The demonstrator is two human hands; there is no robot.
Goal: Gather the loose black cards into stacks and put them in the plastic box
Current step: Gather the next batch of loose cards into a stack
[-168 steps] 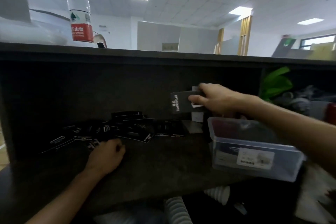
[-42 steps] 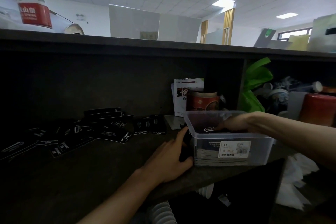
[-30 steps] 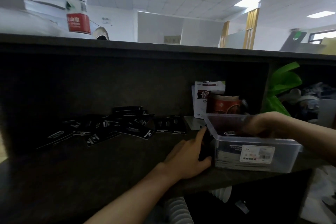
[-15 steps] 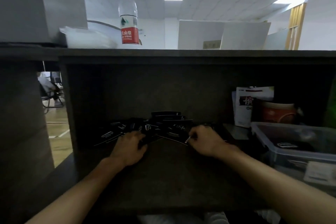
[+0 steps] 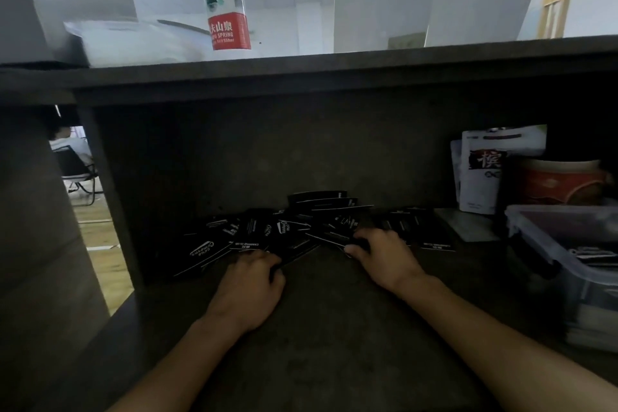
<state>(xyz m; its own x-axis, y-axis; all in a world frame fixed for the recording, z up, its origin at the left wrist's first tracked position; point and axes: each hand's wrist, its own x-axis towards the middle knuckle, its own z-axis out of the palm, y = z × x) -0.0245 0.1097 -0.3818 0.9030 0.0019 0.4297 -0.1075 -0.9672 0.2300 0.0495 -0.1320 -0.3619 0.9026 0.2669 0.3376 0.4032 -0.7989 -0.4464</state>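
Gathering step: left hand [image 5: 249,284] and right hand [image 5: 384,256], fingers curled, each pinch black cards [image 5: 284,231] lying between them; next, square them into a stack for the plastic box [image 5: 548,241] at the right.

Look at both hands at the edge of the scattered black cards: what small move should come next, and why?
Probably sweep the two hands together to bunch the cards. The left hand and right hand rest at the near edge of the loose black cards, which lie fanned and overlapping, not stacked. The plastic box waits open to the right.
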